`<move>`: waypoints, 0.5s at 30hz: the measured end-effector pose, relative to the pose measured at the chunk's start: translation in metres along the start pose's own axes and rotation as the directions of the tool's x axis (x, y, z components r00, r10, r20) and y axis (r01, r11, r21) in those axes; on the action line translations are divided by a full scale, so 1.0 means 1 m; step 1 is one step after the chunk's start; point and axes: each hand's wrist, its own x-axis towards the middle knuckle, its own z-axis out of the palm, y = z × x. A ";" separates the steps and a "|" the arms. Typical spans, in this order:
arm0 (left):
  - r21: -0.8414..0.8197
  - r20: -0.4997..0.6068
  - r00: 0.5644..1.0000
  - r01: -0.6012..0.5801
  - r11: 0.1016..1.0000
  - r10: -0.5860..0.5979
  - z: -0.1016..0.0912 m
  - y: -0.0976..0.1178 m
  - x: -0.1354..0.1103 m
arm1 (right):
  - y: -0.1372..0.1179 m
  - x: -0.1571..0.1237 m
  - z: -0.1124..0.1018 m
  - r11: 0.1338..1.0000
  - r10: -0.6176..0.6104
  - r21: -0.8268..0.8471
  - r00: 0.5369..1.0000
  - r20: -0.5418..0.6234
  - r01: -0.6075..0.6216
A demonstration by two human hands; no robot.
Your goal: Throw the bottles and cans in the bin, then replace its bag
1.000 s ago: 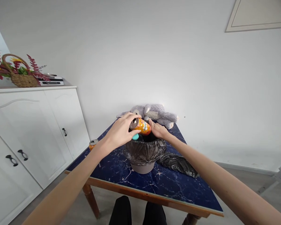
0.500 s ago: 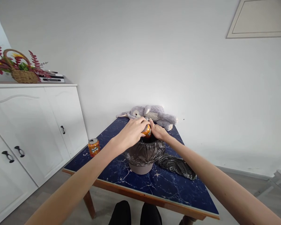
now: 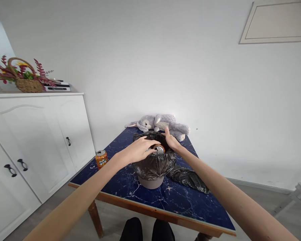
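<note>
1. White walls and a marbled blue worktop (image 3: 180,201) frame the scene.
2. Left hand (image 3: 137,150) fingers press loosely on an orange can (image 3: 159,149) inside the lined bin (image 3: 153,165); right hand (image 3: 172,140) lies flat on the rim, gripping nothing.
3. One can is binned; a second can (image 3: 101,159) stands apart (its label is unreadable).

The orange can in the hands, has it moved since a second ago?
Yes. The orange can has dropped from above the bin's rim down into the black bag, only its silver top showing.
</note>
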 end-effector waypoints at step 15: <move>0.068 -0.453 0.722 0.613 0.787 -0.523 0.013 -0.131 -0.146 | 0.093 -0.171 0.022 0.837 0.149 0.546 0.952 -0.267 0.022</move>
